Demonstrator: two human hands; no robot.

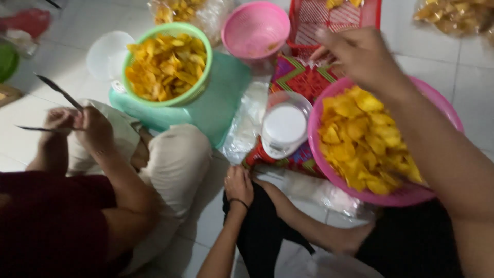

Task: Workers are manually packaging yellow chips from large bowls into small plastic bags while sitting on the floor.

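My right hand (360, 56) is raised over the far rim of a big pink bowl (437, 105) heaped with yellow chips (360, 139). It is blurred, its fingers are bunched toward a red mesh basket (329, 23), and I cannot tell whether it holds anything. My left hand (238, 185), with a black band at the wrist, rests on my black-clad knee (262, 226) and holds nothing. Just beyond it lie clear plastic bags (247, 123) and a round white-lidded tub (284, 126) on a patterned cloth (298, 77).
A person in a maroon top and pale trousers sits at the left, hands (77, 123) holding thin dark blades. A green bowl of chips (167, 64) sits on a teal stool (216, 103). An empty pink basket (256, 28) and bagged chips (455, 15) lie beyond on white tiles.
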